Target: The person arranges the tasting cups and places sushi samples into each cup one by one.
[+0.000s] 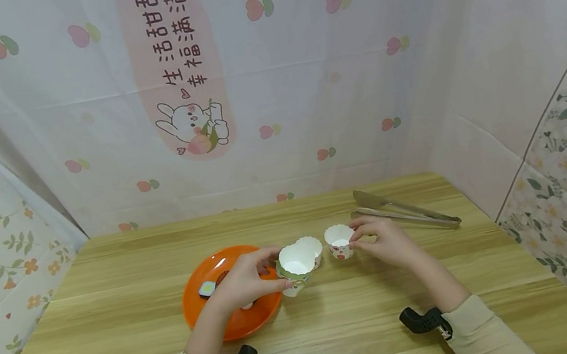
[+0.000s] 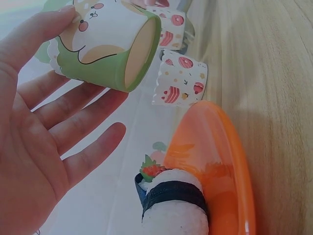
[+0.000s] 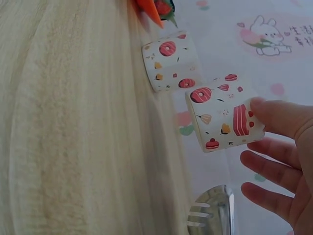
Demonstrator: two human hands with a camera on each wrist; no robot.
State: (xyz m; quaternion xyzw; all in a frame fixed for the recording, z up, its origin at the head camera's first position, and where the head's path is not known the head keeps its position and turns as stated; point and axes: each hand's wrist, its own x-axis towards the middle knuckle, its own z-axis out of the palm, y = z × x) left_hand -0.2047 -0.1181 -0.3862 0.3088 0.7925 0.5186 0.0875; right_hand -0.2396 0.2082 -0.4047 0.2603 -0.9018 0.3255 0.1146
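Observation:
A green paper baking cup (image 2: 110, 49) with an animal face is pinched by my left hand (image 1: 247, 281), thumb on its side and other fingers spread beneath. It is tilted and held above the table, near the plate's right edge. My right hand (image 1: 386, 241) pinches a white paper cup (image 3: 225, 115) printed with red doughnuts and cakes, its thumb and forefinger at the rim. Between the hands stands a second white cup (image 3: 171, 61) with the same print. In the head view the green cup partly covers this white cup (image 1: 312, 249).
At the left, an orange plate (image 1: 192, 313) bears several sushi pieces (image 2: 173, 203), partly hidden by my left arm. Metal tongs (image 1: 409, 212) lie at the back right of the wooden table (image 1: 113, 308). A patterned curtain (image 1: 302, 91) hangs behind.

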